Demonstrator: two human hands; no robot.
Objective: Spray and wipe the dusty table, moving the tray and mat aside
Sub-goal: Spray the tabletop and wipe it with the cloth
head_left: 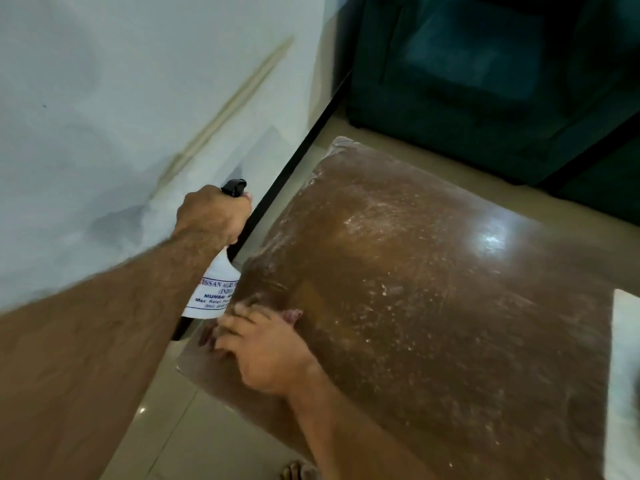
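Observation:
The brown table [433, 306] fills the middle of the view, its glossy top speckled with white dust. My left hand [211, 216] is gripped round the neck of a white spray bottle [216, 292] with a black trigger head, held upright just off the table's left edge. My right hand [263, 344] presses down on the table's near-left corner and is blurred. A reddish cloth [292, 315] peeks out from under its fingers. Neither a tray nor a mat is in view.
A white wall [121, 116] with a black skirting strip [298, 157] runs close along the table's left side. A dark teal sofa [485, 81] stands behind. A white object [627, 358] touches the table's right edge. Beige floor tiles [194, 438] lie below.

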